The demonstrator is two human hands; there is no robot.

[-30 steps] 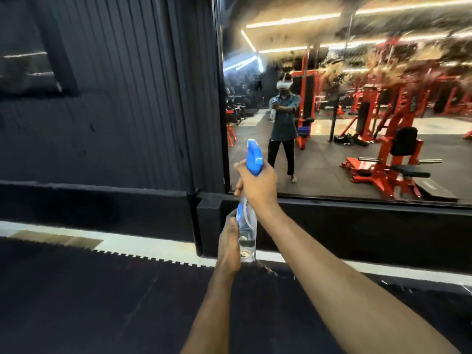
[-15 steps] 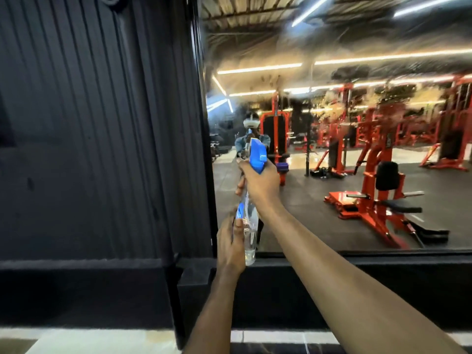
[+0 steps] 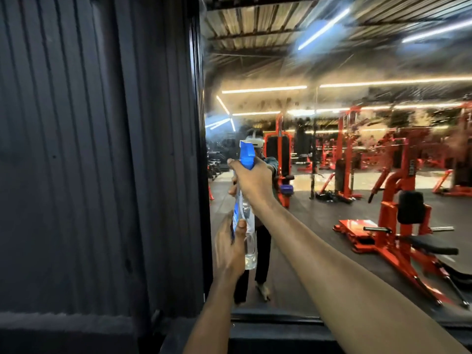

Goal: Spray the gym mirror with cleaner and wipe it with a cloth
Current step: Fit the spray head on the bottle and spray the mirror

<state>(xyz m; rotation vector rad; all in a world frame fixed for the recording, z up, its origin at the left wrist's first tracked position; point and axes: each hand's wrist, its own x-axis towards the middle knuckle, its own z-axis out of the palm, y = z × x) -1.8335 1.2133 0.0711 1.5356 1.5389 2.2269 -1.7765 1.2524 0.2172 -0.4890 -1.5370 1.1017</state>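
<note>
A clear spray bottle [image 3: 244, 226] with a blue trigger head [image 3: 246, 155] stands upright just in front of the mirror [image 3: 332, 149], nozzle toward the glass. The mirror, dark-framed, is hazed with misty streaks across its upper half.

Black ledge [image 3: 293, 335] carries the mirror [image 3: 332, 72].

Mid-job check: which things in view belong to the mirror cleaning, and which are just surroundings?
Part of the job:
- spray bottle, blue trigger head up
- right hand gripping its neck
- left hand holding its lower body
- mirror, hazy and streaked
No cloth is in view.

Just surroundings:
- dark ribbed wall panel left of the mirror
- red gym machines, seen only as reflections
</note>
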